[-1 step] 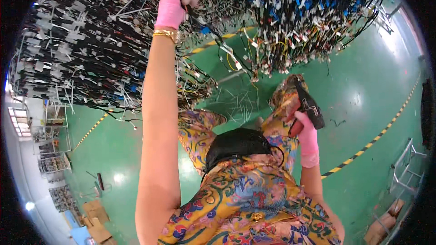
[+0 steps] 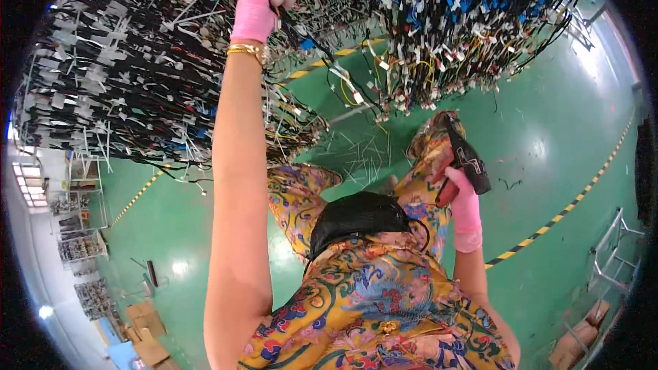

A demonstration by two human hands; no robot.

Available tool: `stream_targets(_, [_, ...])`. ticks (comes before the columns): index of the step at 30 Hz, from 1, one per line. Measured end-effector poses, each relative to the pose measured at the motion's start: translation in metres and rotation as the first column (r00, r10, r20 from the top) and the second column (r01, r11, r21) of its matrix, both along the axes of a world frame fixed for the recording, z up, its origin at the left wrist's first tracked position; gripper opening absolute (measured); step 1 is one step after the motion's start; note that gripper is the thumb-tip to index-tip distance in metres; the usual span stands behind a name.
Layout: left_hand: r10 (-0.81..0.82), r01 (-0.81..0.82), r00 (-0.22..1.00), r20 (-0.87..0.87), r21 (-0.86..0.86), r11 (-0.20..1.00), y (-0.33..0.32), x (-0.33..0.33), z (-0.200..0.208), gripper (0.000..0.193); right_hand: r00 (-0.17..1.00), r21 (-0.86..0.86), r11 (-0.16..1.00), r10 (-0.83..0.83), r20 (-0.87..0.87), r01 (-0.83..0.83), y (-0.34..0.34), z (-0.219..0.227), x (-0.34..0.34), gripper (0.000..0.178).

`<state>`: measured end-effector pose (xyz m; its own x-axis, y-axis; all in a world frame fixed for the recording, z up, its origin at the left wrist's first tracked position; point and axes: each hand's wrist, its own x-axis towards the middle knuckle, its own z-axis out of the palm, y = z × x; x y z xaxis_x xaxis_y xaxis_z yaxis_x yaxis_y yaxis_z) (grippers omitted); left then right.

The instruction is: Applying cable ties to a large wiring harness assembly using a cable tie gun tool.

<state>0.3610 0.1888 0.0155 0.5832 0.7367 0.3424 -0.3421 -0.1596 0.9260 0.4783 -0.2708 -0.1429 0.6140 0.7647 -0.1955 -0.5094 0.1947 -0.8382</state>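
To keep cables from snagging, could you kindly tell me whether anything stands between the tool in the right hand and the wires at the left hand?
Yes, in this view: dangling wires with white connectors cross the line from the black tool in the right hand to the left hand; their depth is unclear.

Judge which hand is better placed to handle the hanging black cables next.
Probably left: the pink-gloved left hand is up among those cables; the right hand is low, holding a black and red handheld tool.

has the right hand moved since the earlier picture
No, not visibly: the right hand sits in the same place against the black-and-yellow floor stripe, with no clear shift either way.
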Motion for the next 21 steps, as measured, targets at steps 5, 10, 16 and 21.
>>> stream_targets(5, [0.009, -0.011, 0.999, -0.036, -0.069, 0.998, 0.02, -0.014, 0.0, 0.033, 0.999, -0.029, 0.999, 0.042, 0.009, -0.042, -0.002, -0.004, 0.004, 0.045])
stream_targets(10, [0.13, -0.132, 0.991, -0.026, -0.137, 0.982, 0.004, -0.011, 0.004, 0.03, 0.998, -0.056, 0.998, -0.009, 0.064, 0.013, 0.001, -0.004, -0.001, 0.033])
stream_targets(16, [0.738, -0.643, 0.66, 0.144, 0.616, 0.455, -0.019, -0.001, 0.038, 0.09, 0.994, -0.126, 0.992, 0.021, 0.103, -0.008, 0.01, 0.002, -0.003, 0.032])
stream_targets(21, [0.797, -0.654, 0.535, 0.279, 0.735, 0.182, -0.032, 0.072, 0.103, 0.11, 0.993, -0.213, 0.975, 0.045, -0.112, -0.068, 0.011, 0.014, -0.004, 0.035])
